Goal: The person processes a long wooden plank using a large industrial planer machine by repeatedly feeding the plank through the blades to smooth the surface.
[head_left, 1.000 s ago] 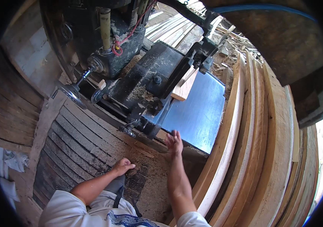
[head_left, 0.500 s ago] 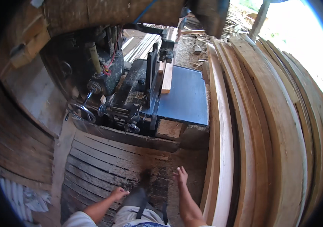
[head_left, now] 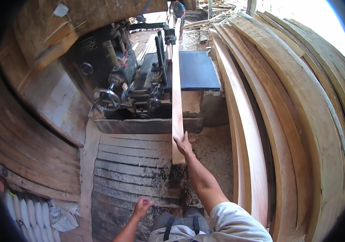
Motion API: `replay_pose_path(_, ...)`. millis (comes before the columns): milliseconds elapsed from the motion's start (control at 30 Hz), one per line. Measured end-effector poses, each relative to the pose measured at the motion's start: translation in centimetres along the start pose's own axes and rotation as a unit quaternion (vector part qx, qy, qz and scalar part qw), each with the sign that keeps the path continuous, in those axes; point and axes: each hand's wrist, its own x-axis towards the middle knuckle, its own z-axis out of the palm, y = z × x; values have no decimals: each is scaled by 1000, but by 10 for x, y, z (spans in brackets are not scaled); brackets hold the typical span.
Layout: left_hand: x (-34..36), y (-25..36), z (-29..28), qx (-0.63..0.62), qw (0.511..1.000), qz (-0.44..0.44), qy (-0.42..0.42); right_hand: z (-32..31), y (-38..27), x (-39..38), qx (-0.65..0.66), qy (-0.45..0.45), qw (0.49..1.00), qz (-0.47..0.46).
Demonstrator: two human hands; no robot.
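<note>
A long pale wooden plank [head_left: 176, 101] lies lengthwise across the dark saw table [head_left: 200, 72], and its near end juts out over the floor toward me. My right hand [head_left: 183, 146] grips this plank a little short of its near end, with the arm stretched forward. Low in front of my body, apart from the plank, my left hand [head_left: 142, 207] has its fingers curled in, and nothing shows in it. Beside the plank's left edge stands the saw's upright black guide [head_left: 160, 50]. At the plank's far end a co-worker [head_left: 179, 14] is partly visible.
Long thick boards [head_left: 297, 105] lean in a row along the right side. Left of the table sits the machine's body with a metal handwheel [head_left: 107, 99]. A low sill [head_left: 136, 125] crosses in front of the machine, and sawdust covers the slatted floor [head_left: 128, 155].
The plank now reaches from the table toward me. My right hand has moved forward and taken hold of it. My left hand stays low. The co-worker has come into view.
</note>
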Motion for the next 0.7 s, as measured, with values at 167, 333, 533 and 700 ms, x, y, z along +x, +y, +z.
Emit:
replay_pose_path(167,-115,-59,27,-129,991,16,11,40,125,-215,57,-33,997,-38)
replay_pose_path(333,-233,-168,69,-110,993,-19,-36,39,226,-423,122,-32,991,-41)
replay_pose_path(533,-405,-259,95,-148,981,-84,-93,57,304,-650,79,-36,995,-55)
replay_pose_path(700,-519,-323,145,-204,960,-129,-145,67,397,-797,138,-57,987,-55)
